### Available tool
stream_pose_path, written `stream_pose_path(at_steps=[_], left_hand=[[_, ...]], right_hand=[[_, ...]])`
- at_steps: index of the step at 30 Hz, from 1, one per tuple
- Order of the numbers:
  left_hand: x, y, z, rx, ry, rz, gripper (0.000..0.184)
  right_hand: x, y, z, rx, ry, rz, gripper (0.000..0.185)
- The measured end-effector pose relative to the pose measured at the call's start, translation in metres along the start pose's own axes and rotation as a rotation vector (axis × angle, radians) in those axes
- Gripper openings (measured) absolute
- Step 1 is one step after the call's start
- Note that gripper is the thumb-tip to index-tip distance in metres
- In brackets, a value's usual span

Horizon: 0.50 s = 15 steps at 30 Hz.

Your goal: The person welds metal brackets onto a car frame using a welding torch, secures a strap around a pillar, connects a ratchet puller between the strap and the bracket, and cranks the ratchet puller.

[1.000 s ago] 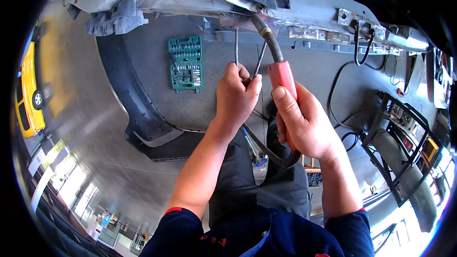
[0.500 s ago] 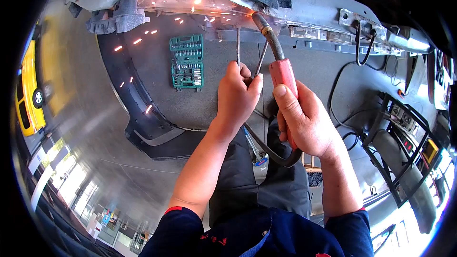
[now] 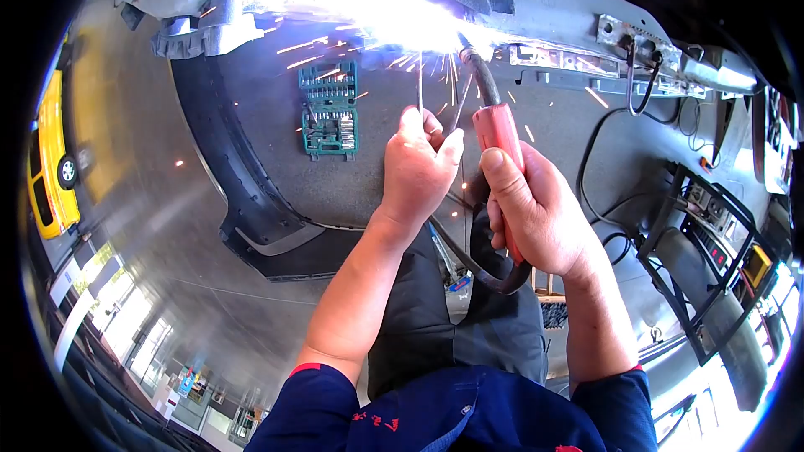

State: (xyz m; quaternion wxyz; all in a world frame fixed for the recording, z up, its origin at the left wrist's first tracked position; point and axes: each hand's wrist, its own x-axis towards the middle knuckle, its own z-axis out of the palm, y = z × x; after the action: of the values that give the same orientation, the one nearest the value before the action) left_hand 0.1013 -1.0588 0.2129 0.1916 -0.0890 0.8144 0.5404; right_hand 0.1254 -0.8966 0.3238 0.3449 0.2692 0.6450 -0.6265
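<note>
My right hand (image 3: 532, 209) is wrapped round the red handle of a welding torch (image 3: 497, 130), thumb along its side. The torch's dark curved neck points up at the car body's lower metal edge (image 3: 578, 25), where a blinding white arc (image 3: 419, 25) hides the nozzle tip and the spot it meets. Closed round two thin metal rods (image 3: 420, 79) is my left hand (image 3: 421, 159), to the left of the torch. The rods spread apart upward; their upper ends are lost in or near the glare, so I cannot tell whether they touch the panel.
Sparks fly below the arc. On the floor lie an open green socket set (image 3: 329, 109) and a dark bumper cover (image 3: 243, 176). A black cable (image 3: 586, 167) loops at right, beside a black-framed machine (image 3: 712, 243). A yellow vehicle (image 3: 52, 155) stands far left.
The small orange glow at the torch tip has become a bright white arc that floods the panel with light. Sparks now spray downward around the rods. Both hands stay in nearly the same place.
</note>
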Motion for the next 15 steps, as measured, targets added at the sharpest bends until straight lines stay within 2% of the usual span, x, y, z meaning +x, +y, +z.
stream_pose_path(at_steps=[2,6,8,15], left_hand=[[0.0002,-0.0022,0.0009,0.024,0.021,0.063,0.026],[0.0000,0.0017,-0.0015,0.060,-0.005,0.019,0.026],[0.0001,-0.0030,-0.0014,0.095,-0.014,0.106,0.027],[-0.0001,-0.0045,0.0000,0.059,-0.020,0.085,0.027]], right_hand=[[0.0002,0.0003,-0.0005,-0.018,-0.002,0.015,0.054],[-0.0010,-0.0006,-0.0004,-0.009,-0.002,0.009,0.056],[-0.0013,0.0007,-0.0008,-0.006,0.005,0.018,0.057],[-0.0042,0.0031,-0.0053,0.000,0.033,0.024,0.058]])
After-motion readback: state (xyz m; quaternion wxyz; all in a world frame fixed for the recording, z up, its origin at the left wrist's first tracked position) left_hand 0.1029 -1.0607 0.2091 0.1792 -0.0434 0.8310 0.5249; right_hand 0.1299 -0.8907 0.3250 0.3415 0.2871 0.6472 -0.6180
